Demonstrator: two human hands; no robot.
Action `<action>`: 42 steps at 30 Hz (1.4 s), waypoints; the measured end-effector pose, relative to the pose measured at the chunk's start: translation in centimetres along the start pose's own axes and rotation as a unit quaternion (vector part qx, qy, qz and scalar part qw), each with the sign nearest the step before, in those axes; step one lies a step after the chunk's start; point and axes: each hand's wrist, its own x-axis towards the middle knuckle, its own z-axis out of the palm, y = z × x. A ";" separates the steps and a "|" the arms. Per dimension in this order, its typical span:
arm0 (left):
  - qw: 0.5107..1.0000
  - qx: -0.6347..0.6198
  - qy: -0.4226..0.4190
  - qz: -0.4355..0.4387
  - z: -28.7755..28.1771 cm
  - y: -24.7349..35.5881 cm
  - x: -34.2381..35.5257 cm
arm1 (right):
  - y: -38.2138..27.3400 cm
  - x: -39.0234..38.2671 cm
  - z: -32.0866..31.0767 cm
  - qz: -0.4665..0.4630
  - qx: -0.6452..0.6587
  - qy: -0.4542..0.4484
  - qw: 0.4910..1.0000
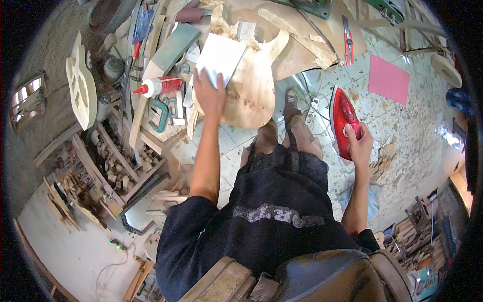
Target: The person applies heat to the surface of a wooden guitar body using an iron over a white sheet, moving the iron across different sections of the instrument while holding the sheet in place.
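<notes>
Padded straps (216, 279) and a buckle (264, 288) lay nearest, across the back-lit dark shirt (282, 194) of the person, who stood over the work. Far ahead of the shirt, a guitar-body-shaped sheet of pale burl wood (251, 93) rested on a brown tabletop (299, 58), its near edge reaching toward the person's legs. On the left part of this wood lay a white paper sheet (221, 53), slightly tilted. The left grip (210, 95) was spread palm-down, its fingers touching the paper's near edge. To the right, well apart from the paper, the right grip (359, 143) was curled around the handle of a red clothes iron (342, 118), whose tip pointed to the far side.

Left of the wood lay a white glue bottle (163, 86) with a red nozzle, and near it a green C-clamp (161, 115). Beyond the bottle was a long grey-green block (173, 50). A red utility knife (347, 43) lay at the far right of the tabletop; farther right, a pink sheet (388, 79) lay over the littered tiled floor (417, 121).
</notes>
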 end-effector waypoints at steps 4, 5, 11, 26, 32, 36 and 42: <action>0.999 0.023 -0.047 -0.012 -0.9 -3.6 2.9 | -1.6 -0.3 0.0 0.004 0.011 -0.025 1.000; 0.997 0.017 -0.074 -0.013 -0.7 -3.7 3.3 | -1.9 -0.4 0.1 0.011 0.006 -0.034 0.999; 0.994 -0.006 -0.099 -0.053 -0.7 -3.0 2.6 | -4.1 -1.1 1.2 -0.047 0.001 -0.034 0.998; 0.978 -0.179 -0.077 0.078 0.1 -1.8 -1.3 | -19.2 -0.1 14.0 -0.182 -0.172 -0.118 0.961; 0.975 -0.175 -0.071 0.119 -0.6 -6.4 -1.2 | -22.0 1.6 18.6 -0.180 -0.242 -0.101 0.948; 0.977 -0.169 -0.052 0.119 -0.3 -6.7 -1.2 | -23.6 5.2 18.9 -0.250 -0.292 -0.050 0.922; 0.967 -0.230 -0.043 0.104 0.4 -7.6 -1.3 | -24.9 7.9 19.8 -0.261 -0.332 -0.030 0.906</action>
